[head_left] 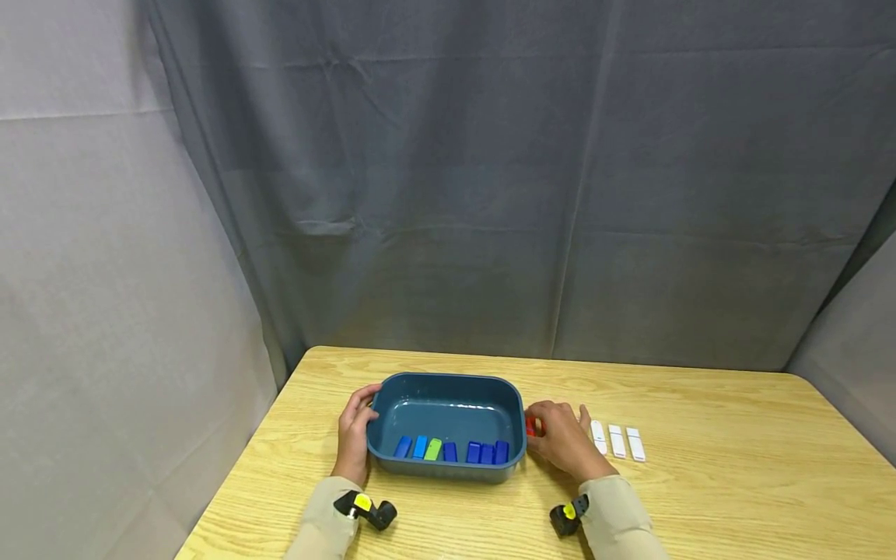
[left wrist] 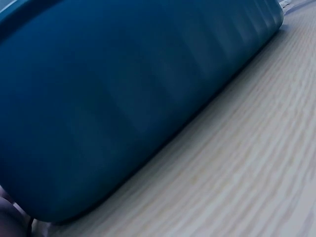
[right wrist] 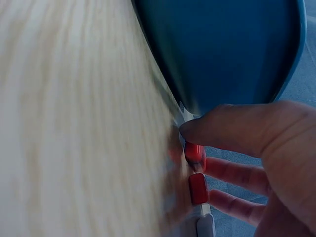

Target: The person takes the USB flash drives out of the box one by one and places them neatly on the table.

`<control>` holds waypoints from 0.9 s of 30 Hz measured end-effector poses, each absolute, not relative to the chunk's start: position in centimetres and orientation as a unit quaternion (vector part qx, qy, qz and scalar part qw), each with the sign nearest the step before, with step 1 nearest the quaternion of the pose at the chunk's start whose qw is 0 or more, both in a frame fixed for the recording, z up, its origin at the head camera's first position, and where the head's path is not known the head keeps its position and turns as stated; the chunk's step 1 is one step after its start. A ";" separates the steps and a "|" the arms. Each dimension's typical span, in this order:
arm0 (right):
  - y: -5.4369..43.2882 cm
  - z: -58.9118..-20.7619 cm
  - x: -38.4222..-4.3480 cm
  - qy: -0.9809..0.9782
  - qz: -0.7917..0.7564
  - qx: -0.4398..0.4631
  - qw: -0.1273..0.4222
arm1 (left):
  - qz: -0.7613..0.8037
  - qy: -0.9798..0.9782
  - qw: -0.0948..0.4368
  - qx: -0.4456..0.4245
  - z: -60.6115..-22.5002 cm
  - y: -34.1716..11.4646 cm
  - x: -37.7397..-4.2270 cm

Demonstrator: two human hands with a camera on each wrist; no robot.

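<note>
My left hand (head_left: 355, 432) rests against the left end of a dark teal basin (head_left: 448, 470), its thumb and fingertips at the rim. The left wrist view shows mostly the basin's outer wall (left wrist: 123, 98). Beside the basin's right end, my right hand (head_left: 560, 439) pinches a red flash drive (right wrist: 196, 154) between thumb and fingers, low over the table. A second red flash drive (right wrist: 198, 189) lies close by, near the other fingers. Inside the basin, a light green flash drive (head_left: 432, 449) stands in a row with several blue ones (head_left: 474, 452) along the near wall.
Three white flash drives (head_left: 617, 441) lie side by side on the wooden table (head_left: 742, 474), right of my right hand. Grey cloth (head_left: 448, 194) hangs behind the table and along both sides.
</note>
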State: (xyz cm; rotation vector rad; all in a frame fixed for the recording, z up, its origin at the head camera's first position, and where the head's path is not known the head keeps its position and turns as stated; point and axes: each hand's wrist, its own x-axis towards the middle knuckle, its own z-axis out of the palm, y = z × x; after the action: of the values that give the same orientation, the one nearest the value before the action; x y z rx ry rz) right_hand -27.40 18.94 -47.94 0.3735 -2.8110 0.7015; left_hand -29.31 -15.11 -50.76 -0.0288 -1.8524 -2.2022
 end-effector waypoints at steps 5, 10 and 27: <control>18.9 -48.0 -27.4 -0.956 0.238 0.133 0.111 | -0.763 -0.634 0.124 -0.007 -50.7 -15.1 -29.3; 18.8 -48.0 -27.4 -0.956 0.239 0.131 0.109 | -0.764 -0.634 0.121 -0.003 -50.6 -15.1 -29.2; 18.8 -47.7 -27.3 -0.952 0.245 0.140 0.116 | -0.769 -0.627 0.124 -0.019 -50.7 -15.1 -29.3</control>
State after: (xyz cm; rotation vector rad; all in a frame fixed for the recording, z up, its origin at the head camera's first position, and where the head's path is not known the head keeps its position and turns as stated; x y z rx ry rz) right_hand -27.26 18.79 -47.72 0.4108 -2.7901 0.7174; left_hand -29.26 -15.14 -50.71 -0.0563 -1.8285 -2.2407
